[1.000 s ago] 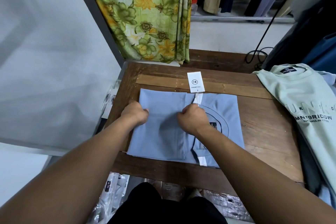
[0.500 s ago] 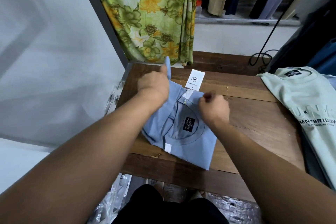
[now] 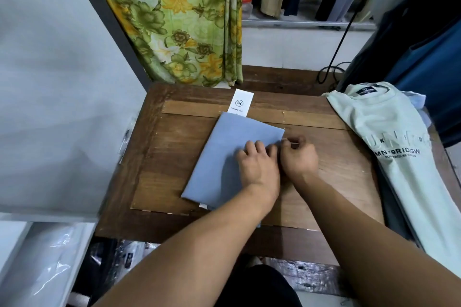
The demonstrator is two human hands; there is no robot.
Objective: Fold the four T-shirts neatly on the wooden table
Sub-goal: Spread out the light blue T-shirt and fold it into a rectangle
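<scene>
A light blue T-shirt (image 3: 224,157) lies folded into a narrow rectangle, plain side up, on the wooden table (image 3: 169,157). Its white hang tag (image 3: 240,104) sticks out from the far end. My left hand (image 3: 259,167) rests on the shirt's right half, fingers pressing down on the fabric. Right beside it, my right hand (image 3: 299,154) has curled fingers at the shirt's right edge, thumb and forefinger pinching that edge. A mint green T-shirt (image 3: 389,132) with dark lettering lies unfolded over the table's right side.
A flowered green curtain (image 3: 187,20) hangs behind the table. Dark garments (image 3: 424,57) hang at the right above the mint shirt, with a black cable (image 3: 331,70) near the back edge. Clear plastic bags (image 3: 50,257) lie at the lower left, and a grey wall borders the left.
The blue shirt, wide and flat one second ago, was lifted and folded over. It now lies as a narrow rectangle with the collar hidden, and both hands have shifted to its right edge.
</scene>
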